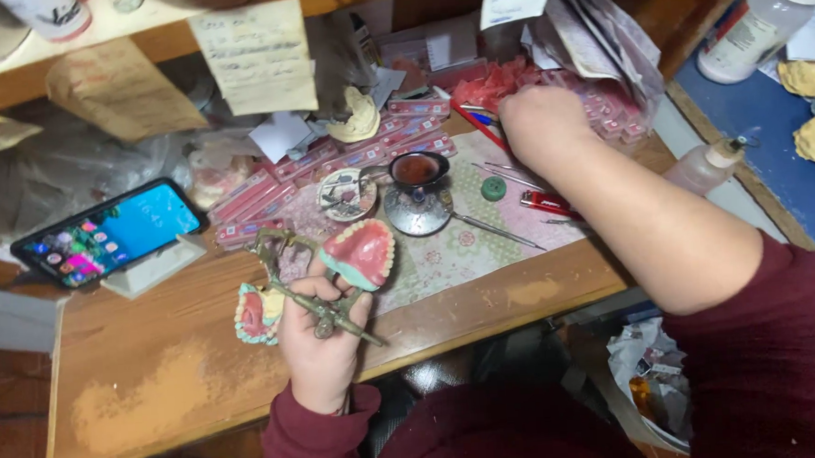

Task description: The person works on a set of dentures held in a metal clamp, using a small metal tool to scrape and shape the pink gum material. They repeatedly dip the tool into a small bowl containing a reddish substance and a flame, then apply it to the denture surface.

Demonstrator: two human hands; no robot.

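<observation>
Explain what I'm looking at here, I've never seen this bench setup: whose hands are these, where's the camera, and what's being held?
There is one picture, taken from a camera on the person's head, looking down at a wooden bench. Both hands are that person's own, in dark red sleeves. The left hand grips a metal hinged frame carrying two denture models with pink gums and white teeth. The right hand reaches back into a heap of pink strips; whether it holds anything cannot be seen. On the bench lie a lit phone on a stand, a small burner with a dish, a green cap, a red lighter and thin metal tools.
</observation>
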